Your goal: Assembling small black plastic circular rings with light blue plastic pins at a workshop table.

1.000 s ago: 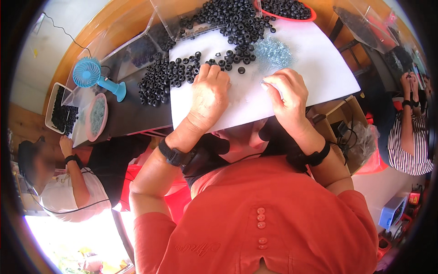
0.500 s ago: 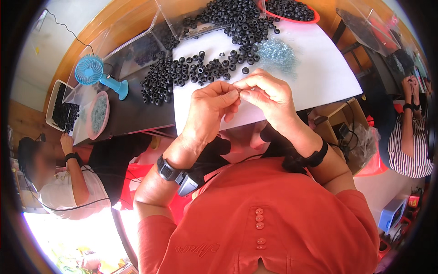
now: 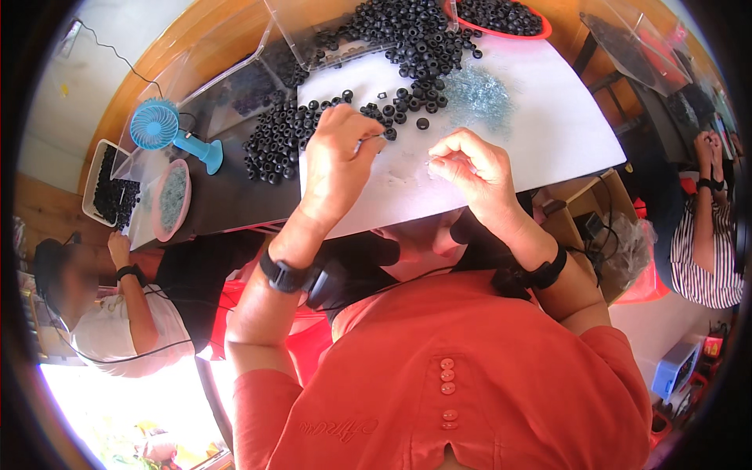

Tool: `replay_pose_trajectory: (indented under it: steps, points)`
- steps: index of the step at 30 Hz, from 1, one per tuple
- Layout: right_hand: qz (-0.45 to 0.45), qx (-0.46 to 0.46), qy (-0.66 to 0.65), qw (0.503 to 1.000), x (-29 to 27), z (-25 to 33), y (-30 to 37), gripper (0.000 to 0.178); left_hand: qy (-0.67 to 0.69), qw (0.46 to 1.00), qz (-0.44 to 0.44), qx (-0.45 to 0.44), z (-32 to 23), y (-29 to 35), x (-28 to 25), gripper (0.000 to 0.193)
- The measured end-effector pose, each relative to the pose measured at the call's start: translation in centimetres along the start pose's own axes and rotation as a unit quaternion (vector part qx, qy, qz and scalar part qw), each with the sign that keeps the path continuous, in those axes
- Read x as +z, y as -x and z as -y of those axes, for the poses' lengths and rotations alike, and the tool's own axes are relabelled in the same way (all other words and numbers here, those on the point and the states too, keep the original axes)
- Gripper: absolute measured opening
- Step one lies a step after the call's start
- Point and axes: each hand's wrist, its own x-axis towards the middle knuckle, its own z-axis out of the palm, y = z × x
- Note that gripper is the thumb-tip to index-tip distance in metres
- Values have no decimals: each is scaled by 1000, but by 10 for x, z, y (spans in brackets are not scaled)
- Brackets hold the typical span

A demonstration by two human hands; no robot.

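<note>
Blue fan and pink bowl left of white board. Black rings at its far side, partly hidden by left hand; clear pieces beyond right hand. Both hands: fingers curled, nearly pinched; grasp cannot be told.

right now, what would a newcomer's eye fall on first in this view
Probably the bright red buttoned shirt, filling the lower middle. Next, the heap of round, holed black pieces at top centre, partly on a white board, with tiny pale-blue translucent bits piled to its right. Nearer, the bare left hand and bare right hand are over the board, and a bright blue plastic fan stands toward the left.
</note>
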Motion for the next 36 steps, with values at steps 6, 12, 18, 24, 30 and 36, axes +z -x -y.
replay_pose_trajectory:
  steps: [6,12,18,24,30,36]
  points:
    - [5,-7,18,1000,0,-1,4,13,-278,941,79,179,12,-20,23,26]
    - [12,-19,17,1000,-3,1,4,11,-230,954,45,185,-4,-16,14,22]
    - [10,-32,29,999,-4,1,4,11,-167,976,98,99,-18,19,-7,15]
    - [26,-27,40,998,-2,3,4,9,-129,990,31,46,11,36,-6,16]
    - [21,-21,28,999,-2,0,7,8,-108,994,-9,-5,15,36,-15,17]
    - [10,-51,55,997,0,4,4,12,-114,993,-7,17,11,33,-14,17]
